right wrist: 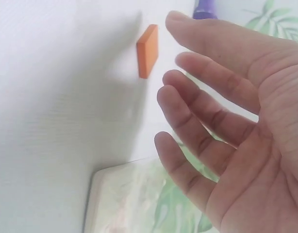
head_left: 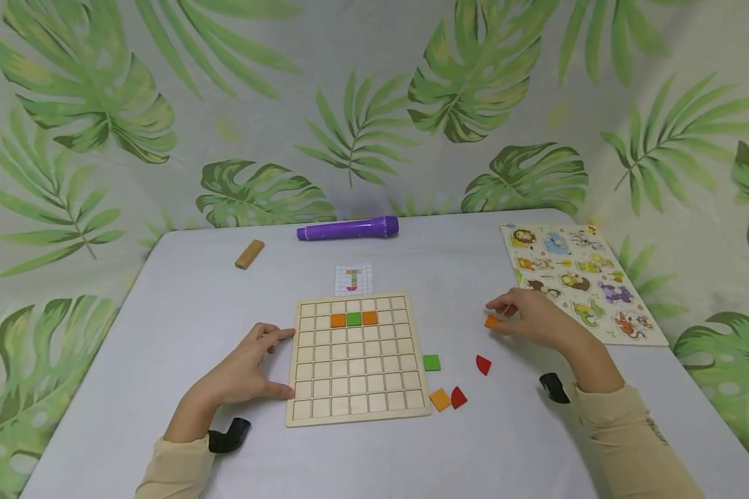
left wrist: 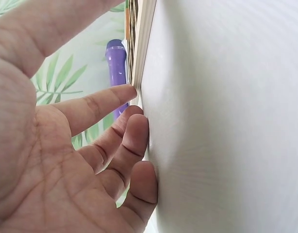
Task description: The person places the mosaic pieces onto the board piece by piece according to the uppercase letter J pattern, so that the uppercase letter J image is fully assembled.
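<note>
A wooden grid board (head_left: 357,367) lies on the table, with an orange tile (head_left: 338,320), a green tile (head_left: 354,319) and a second orange tile (head_left: 369,317) in its second row. My left hand (head_left: 243,371) touches the board's left edge with spread thumb and index finger; its other fingers rest near the tabletop in the left wrist view. To the right, my right hand (head_left: 537,319) hovers over a loose orange tile (right wrist: 148,51). In the right wrist view, its relaxed fingers (right wrist: 175,104) stand apart from that tile.
Right of the board lie a green square (head_left: 432,362), a yellow-orange square (head_left: 440,399) and two red quarter-circles (head_left: 483,364). A pattern card (head_left: 354,279), purple microphone (head_left: 347,229) and wooden block (head_left: 250,254) are farther back. An animal puzzle board (head_left: 580,284) occupies the right side.
</note>
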`<state>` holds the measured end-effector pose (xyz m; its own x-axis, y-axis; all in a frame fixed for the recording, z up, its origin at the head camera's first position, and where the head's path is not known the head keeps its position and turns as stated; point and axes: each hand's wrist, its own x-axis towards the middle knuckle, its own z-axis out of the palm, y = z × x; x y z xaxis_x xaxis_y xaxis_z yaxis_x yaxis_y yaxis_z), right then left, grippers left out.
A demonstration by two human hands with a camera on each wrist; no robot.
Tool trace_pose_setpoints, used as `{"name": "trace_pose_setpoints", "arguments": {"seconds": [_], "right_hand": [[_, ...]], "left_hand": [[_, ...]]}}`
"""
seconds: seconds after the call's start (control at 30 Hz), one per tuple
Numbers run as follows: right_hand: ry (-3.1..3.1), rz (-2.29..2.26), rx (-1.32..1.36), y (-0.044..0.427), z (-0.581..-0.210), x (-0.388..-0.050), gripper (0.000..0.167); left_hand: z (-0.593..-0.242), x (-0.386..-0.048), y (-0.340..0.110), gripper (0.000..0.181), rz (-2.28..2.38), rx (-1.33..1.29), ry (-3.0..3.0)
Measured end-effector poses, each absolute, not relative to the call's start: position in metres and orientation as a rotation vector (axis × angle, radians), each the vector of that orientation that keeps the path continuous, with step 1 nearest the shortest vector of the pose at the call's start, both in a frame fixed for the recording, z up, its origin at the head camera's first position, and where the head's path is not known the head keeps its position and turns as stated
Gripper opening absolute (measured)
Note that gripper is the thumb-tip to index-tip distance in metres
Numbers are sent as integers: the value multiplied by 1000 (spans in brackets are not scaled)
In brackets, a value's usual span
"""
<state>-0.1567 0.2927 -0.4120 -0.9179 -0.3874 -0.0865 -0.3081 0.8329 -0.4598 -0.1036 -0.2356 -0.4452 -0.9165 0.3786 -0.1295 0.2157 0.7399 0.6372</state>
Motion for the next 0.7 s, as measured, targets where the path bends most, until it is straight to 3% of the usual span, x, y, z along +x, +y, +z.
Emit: {"name": "trace_pose_setpoints", "arguments": {"seconds": [0.7], "right_hand": [[2814,-707,-510,293,-423,-157,29]], "left_hand": [[-447,-103,-237,105,952,451,2681]]}}
